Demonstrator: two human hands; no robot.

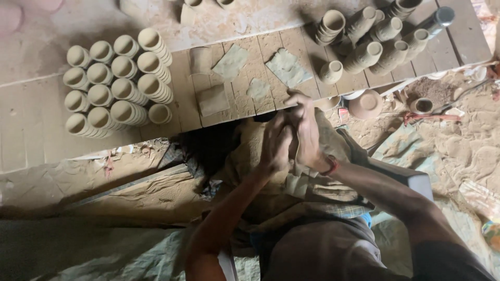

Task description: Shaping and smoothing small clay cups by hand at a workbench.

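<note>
Head view: pressing both hands together at frame centre.
Closing left hand [276, 143] and right hand [307, 132] palm to palm, contents hidden; lying above, flat clay slabs [286, 66] on wooden plank [182, 93]; standing finished, stacked clay cups [117, 83] at left, more cups [372, 34] upper right.

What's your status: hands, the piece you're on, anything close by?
Left hand and right hand pressed together; anything between them hidden. Flat grey clay slabs lie just beyond on the wooden plank board. Stacked unfired clay cups off left.
</note>
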